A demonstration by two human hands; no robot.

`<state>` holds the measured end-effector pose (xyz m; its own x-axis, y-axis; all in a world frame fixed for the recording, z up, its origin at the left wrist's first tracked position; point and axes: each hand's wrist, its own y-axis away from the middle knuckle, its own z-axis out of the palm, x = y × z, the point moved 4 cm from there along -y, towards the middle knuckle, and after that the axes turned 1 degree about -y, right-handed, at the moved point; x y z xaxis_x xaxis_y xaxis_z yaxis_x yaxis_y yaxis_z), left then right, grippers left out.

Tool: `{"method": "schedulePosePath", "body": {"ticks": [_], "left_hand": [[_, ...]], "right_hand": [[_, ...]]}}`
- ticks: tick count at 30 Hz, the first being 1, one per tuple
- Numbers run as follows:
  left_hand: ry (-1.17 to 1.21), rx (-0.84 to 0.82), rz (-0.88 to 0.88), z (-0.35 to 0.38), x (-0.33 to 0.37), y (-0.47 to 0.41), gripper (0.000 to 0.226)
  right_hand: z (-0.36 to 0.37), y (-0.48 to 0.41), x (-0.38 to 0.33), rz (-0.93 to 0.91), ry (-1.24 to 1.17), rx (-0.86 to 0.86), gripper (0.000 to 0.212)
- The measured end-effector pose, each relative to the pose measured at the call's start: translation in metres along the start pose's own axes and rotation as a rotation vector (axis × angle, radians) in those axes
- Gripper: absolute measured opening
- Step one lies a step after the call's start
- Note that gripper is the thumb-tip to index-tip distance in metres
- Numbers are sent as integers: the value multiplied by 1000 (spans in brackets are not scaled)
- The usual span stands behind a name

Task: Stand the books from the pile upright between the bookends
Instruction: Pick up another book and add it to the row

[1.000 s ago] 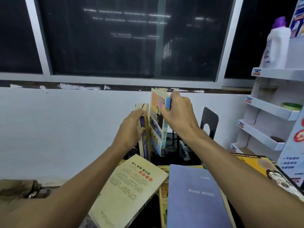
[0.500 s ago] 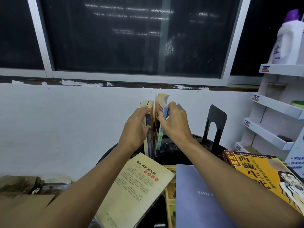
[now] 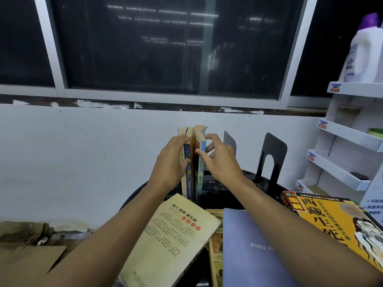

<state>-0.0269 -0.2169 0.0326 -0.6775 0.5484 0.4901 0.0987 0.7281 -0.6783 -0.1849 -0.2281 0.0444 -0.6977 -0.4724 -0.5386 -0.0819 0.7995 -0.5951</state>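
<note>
Two books stand upright side by side on the black round table point(image 3: 132, 200). My left hand point(image 3: 171, 162) grips the dark-blue-spined book point(image 3: 188, 175) from its left side. My right hand point(image 3: 220, 161) holds the light-blue-spined book point(image 3: 200, 172) lightly, thumb on the spine and index finger over the top edge. Right of them stand a black bookend point(image 3: 271, 160) and a second dark upright plate point(image 3: 230, 141) behind my right hand. The pile lies in front: a cream book point(image 3: 172, 235), a grey-blue book point(image 3: 252, 253), a yellow book point(image 3: 331, 220).
A white shelf unit point(image 3: 348, 133) stands at the right with a detergent bottle point(image 3: 364, 50) on top. The white wall and a dark window lie straight behind the table. Brown cardboard point(image 3: 31, 264) lies at the lower left.
My right hand brought the light-blue book down and tight against the dark-blue one; it was tilted and raised before. The right fingers have loosened. My left hand stayed on its book.
</note>
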Motion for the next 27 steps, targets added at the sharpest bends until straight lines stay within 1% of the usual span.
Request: {"method": "schedulePosePath", "body": {"ticks": [4,8,18,27], "left_hand": [[7,6,6,1,1,0,62],[12,21,-7,3,-1,3,63],[9,28,-9,5,-1,1,62],[-26,1,-37,3,0,4,63]], "right_hand": [[-1,3,3,-61,-34,-90,54],[1,5,4,-62,-95,-167,57],[7,0,0,-85,-88,-219,51],[8,9,5,-72,-87,-363,72]]}}
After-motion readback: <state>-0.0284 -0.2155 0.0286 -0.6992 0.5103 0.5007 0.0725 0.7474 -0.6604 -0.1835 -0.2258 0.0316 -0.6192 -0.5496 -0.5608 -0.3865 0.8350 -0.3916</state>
